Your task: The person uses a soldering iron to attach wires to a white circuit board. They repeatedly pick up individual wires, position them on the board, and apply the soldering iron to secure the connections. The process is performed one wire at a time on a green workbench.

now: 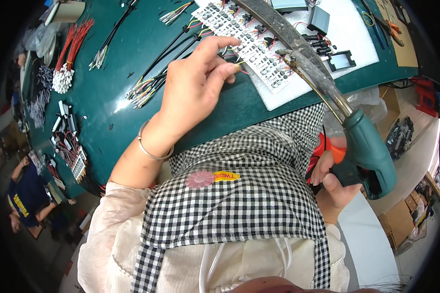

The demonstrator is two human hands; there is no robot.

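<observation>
My left hand (195, 83) reaches over the bench with thumb and forefinger nearly together, shut on a thin yellow wire (242, 62) at the edge of a white circuit board panel (264, 61). The panel carries rows of small parts and lies on a white foam sheet (274, 101). My right hand (335, 185) is low at the right, its fingers bent and partly hidden. Close beside it is the green body of a tool that looks like a soldering gun (371, 146), with a long scorched metal bar (298, 39) crossing over the foam. Whether my right hand grips it is unclear.
Bundles of black cables (156, 80) lie left of the hand on the green bench (117, 132). Red wires with white connectors (66, 73) sit farther left. Grey housings (319, 20) and a black frame (341, 61) rest on the foam. Another person (27, 195) is at lower left.
</observation>
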